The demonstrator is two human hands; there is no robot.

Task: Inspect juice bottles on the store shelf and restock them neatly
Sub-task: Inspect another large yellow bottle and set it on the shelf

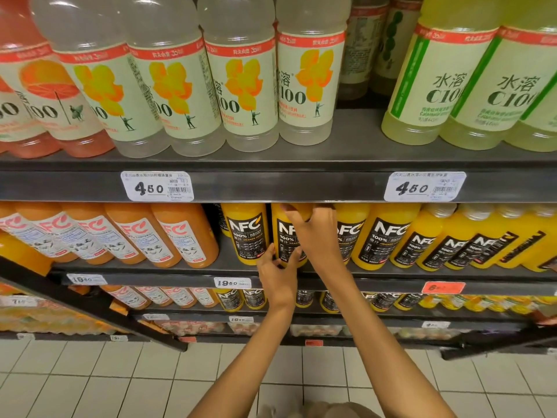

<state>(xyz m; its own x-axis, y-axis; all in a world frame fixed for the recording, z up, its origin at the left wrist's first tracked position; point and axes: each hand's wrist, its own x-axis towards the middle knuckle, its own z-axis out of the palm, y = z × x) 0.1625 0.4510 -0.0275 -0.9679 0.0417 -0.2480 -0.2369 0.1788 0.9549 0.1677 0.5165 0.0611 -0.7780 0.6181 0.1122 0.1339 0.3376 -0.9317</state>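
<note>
With the right hand point(313, 233) curled over the orange juice bottle point(284, 236) and the left hand point(275, 274) pinching its base, a sideways tug could topple 1 neighbouring bottle point(245, 233).

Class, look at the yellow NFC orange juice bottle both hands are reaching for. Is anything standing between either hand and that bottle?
Nothing visible does. The left hand already grips the NFC bottle near its base, and the right hand holds its upper part just under the shelf edge. Neighbouring NFC bottles stand beside it, not in front.
</note>
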